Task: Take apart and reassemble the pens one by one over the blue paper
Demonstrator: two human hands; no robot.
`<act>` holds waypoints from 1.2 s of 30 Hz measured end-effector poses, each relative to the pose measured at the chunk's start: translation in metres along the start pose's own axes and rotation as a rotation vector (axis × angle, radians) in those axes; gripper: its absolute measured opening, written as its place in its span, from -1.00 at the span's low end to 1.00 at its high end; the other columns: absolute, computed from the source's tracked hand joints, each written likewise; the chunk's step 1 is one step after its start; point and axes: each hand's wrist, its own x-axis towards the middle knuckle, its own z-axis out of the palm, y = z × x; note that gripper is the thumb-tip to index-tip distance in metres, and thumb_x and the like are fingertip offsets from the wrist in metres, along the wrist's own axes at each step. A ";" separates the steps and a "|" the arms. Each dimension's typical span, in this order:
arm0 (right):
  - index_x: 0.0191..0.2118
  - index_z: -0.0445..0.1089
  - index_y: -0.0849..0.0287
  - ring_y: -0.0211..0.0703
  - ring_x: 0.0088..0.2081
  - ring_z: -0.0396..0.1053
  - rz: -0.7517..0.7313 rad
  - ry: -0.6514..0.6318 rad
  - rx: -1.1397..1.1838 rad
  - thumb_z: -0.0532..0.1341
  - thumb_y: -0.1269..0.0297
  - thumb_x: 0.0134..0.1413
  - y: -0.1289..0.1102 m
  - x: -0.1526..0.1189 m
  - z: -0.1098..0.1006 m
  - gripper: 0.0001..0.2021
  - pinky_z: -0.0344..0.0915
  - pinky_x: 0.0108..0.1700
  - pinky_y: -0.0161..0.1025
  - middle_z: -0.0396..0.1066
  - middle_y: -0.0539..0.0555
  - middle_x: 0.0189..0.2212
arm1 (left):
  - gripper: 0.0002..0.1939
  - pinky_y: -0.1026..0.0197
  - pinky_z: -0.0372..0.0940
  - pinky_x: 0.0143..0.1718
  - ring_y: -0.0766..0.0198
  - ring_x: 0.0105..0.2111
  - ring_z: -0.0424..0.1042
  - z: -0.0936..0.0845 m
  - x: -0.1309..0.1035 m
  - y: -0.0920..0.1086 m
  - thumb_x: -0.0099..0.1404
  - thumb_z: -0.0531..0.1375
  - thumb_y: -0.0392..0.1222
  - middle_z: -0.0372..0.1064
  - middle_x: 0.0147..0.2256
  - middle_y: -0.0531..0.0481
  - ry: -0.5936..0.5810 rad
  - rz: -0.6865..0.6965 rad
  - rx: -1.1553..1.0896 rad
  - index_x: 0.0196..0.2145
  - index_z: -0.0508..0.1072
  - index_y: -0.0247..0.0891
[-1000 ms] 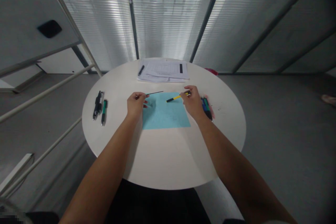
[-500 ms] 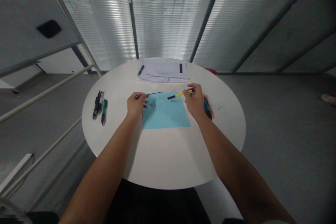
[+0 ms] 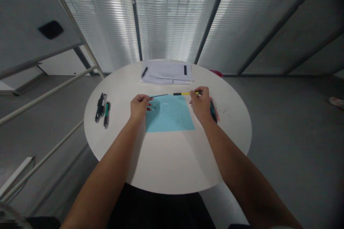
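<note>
My left hand [image 3: 138, 107] pinches a thin dark pen refill [image 3: 160, 95], its tip pointing right over the blue sheet [image 3: 172, 118]. Fingers of my right hand [image 3: 201, 103] are closed round a yellow pen barrel [image 3: 185, 93] with a black grip end. That end faces the refill's tip across a small gap, nearly in line with it. A tiny pale piece [image 3: 165, 103] lies on the blue sheet between the hands. Close to my left fingers is a small shiny piece [image 3: 154, 107], too small to name.
Several black pens [image 3: 99, 107] and a green pen [image 3: 106, 114] lie at the left of the round white table [image 3: 172, 164]. Pens [image 3: 213, 111] on something pinkish are partly behind my right hand. Stacked papers [image 3: 166, 72] with a dark pen rest at the far edge.
The yellow barrel has swung up from a slant to nearly level, and my right hand has shifted slightly right. My left hand with the refill has barely moved.
</note>
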 end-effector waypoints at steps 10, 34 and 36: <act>-0.43 0.22 0.11 -0.14 -0.28 0.32 -0.186 -0.078 -0.322 0.13 0.43 -0.04 -0.003 -0.002 0.006 -0.92 0.26 -0.19 -0.19 0.33 0.06 -0.34 | -0.80 0.33 0.21 -0.57 0.36 -0.53 0.34 0.001 0.000 -0.006 0.07 0.25 -0.09 0.50 -0.36 -0.06 -0.092 0.125 0.109 -0.39 0.39 -0.25; -0.21 0.50 0.09 -0.13 -0.28 0.33 -0.283 -0.552 -0.279 0.17 0.19 0.17 -0.011 -0.011 0.010 -0.81 0.21 -0.19 -0.19 0.47 0.06 -0.35 | -0.88 0.27 0.21 -0.39 0.29 -0.41 0.41 0.004 -0.012 0.003 0.16 0.21 -0.16 0.51 -0.37 -0.07 -0.257 0.277 0.280 -0.37 0.45 -0.26; -0.22 0.50 0.10 -0.14 -0.28 0.33 -0.285 -0.532 -0.285 0.16 0.19 0.18 -0.011 -0.011 0.009 -0.80 0.21 -0.19 -0.19 0.47 0.06 -0.35 | -0.87 0.27 0.22 -0.38 0.30 -0.41 0.40 0.003 -0.009 0.002 0.15 0.21 -0.15 0.50 -0.37 -0.06 -0.226 0.260 0.261 -0.38 0.45 -0.26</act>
